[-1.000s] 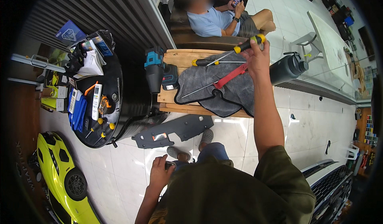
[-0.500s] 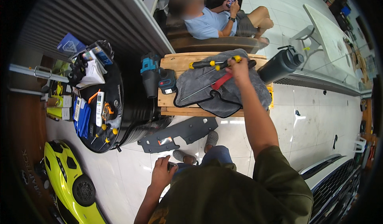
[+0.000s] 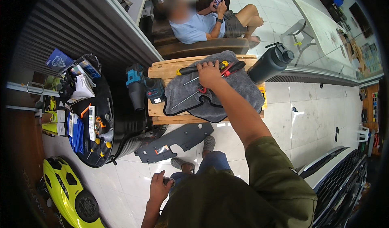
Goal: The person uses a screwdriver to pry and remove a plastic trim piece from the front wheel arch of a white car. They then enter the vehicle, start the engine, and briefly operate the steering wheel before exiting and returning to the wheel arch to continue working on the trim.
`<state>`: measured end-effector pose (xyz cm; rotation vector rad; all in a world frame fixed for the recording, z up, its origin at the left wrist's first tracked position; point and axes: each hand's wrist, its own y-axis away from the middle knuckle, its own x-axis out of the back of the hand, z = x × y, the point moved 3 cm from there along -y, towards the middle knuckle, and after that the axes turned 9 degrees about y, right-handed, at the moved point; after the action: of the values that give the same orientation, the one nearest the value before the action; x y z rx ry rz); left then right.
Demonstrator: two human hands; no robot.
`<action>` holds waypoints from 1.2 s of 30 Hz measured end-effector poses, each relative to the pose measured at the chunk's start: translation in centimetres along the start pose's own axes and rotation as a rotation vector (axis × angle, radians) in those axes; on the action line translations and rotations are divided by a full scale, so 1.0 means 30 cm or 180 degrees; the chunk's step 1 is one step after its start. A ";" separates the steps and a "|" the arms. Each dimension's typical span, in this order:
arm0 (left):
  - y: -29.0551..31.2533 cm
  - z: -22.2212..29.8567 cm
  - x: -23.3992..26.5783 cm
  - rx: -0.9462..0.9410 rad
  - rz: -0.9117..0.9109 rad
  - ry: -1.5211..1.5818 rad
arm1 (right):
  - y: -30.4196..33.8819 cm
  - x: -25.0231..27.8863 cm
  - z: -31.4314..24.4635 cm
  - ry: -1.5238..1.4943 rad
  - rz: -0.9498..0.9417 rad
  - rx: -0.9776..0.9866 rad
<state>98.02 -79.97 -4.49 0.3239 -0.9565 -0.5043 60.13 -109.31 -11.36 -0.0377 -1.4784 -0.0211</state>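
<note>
On a grey cloth (image 3: 243,91) spread over a wooden crate lie several hand tools. My right hand (image 3: 210,74) is down among them, its fingers curled over the handle of a black-and-yellow screwdriver (image 3: 187,71). Beside the fingers sit another yellow-and-black handle (image 3: 223,65) and a black-and-red handle (image 3: 235,67). Thin metal shafts stretch left across the cloth; my hand and forearm hide part of the tools. Low by my leg, my left hand (image 3: 159,186) is closed round a small dark object (image 3: 168,181) whose kind I cannot make out.
The wooden crate (image 3: 156,74) carries a teal-and-black power tool (image 3: 139,86) at its left and a dark bottle (image 3: 269,63) at its right. A black drum (image 3: 117,106) holds more tools. A black panel (image 3: 174,140) lies by my feet. Someone in blue (image 3: 198,27) sits beyond.
My right hand has moved left across the tools, from the yellow handle end to the left screwdriver's handle. The view has shifted slightly. My left hand stays low, still closed.
</note>
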 end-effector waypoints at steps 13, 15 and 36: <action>0.102 -0.115 0.079 0.0134 0.0474 0.0302 | -0.016 -0.027 -0.104 -0.0155 0.0012 0.0686; 0.118 -0.152 0.154 0.0292 0.0765 0.0259 | -0.001 0.000 -0.112 -0.0163 0.0139 0.0694; 0.024 -0.929 0.995 -0.0698 0.2171 0.0003 | 1.508 -0.364 -1.009 -0.1721 -0.2082 0.0144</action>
<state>135.79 -94.40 1.42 -0.2039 -0.9346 0.0201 90.92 -65.37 -25.57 0.5135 -1.9718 -0.5428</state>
